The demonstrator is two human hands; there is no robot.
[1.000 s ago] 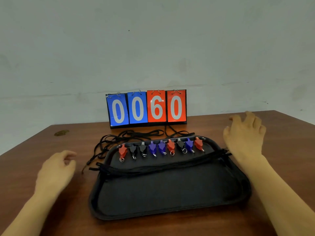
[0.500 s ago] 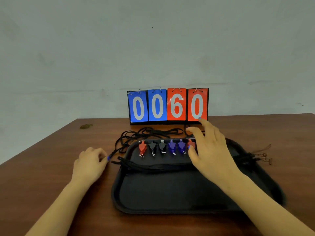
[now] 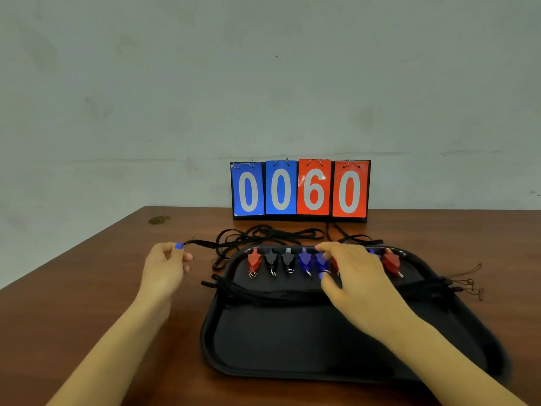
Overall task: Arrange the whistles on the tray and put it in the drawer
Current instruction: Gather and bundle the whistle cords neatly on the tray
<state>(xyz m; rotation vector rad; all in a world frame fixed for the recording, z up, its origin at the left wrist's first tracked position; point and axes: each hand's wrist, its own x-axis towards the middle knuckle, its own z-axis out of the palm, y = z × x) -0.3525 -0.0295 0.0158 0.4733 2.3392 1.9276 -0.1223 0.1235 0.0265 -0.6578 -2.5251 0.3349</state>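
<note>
A row of red, black and blue whistles point(image 3: 288, 259) lies along the far edge of the black tray point(image 3: 292, 347) on the tabletop point(image 3: 87, 288). The right hand point(image 3: 355, 276) rests over the middle of the row, fingers curled onto the whistles; whether it grips one I cannot tell. Left of the tray, the left hand point(image 3: 165, 266) pinches a black lanyard cord point(image 3: 205, 244). A scoreboard point(image 3: 300, 189) stands far behind.
</note>
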